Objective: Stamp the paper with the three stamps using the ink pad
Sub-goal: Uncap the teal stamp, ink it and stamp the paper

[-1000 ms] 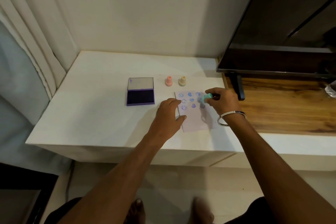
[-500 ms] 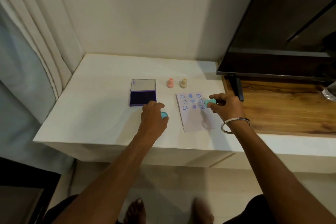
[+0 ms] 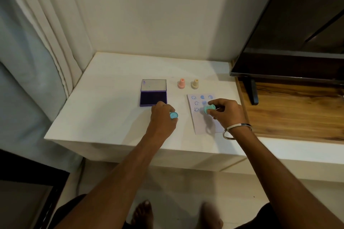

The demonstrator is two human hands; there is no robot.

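The white tabletop (image 3: pixel 104 117) carried all the things of the task, and a dark screen (image 3: pixel 297 24) stood on the wooden surface (image 3: pixel 290 109) to the right of the right hand. The paper (image 3: pixel 200 126) lay flat on the tabletop, partly under the right hand (image 3: pixel 226 112), with blue prints in rows on its far part, beyond the fingers. The ink pad (image 3: pixel 153 97) lay open just beyond the fingers of the left hand (image 3: pixel 163 117); its lid stood back and its dark purple pad faced up. The left hand rested on the tabletop between the ink pad and the paper, and its fingers were closed around a small blue cap (image 3: pixel 174 115), which showed at the thumb side. The right hand hovered over the paper, and its fingers were closed on a teal stamp (image 3: pixel 208 108), which lay tilted on its side between the fingertips, over the printed area; whether it touched the paper I could not tell. A metal bangle (image 3: pixel 237 130) hung on the right wrist. The pink stamp (image 3: pixel 181 83) and the beige stamp (image 3: pixel 195 84) stood upright side by side, near each other but apart, well beyond the fingers of both hands, between the ink pad and the far edge of the paper.
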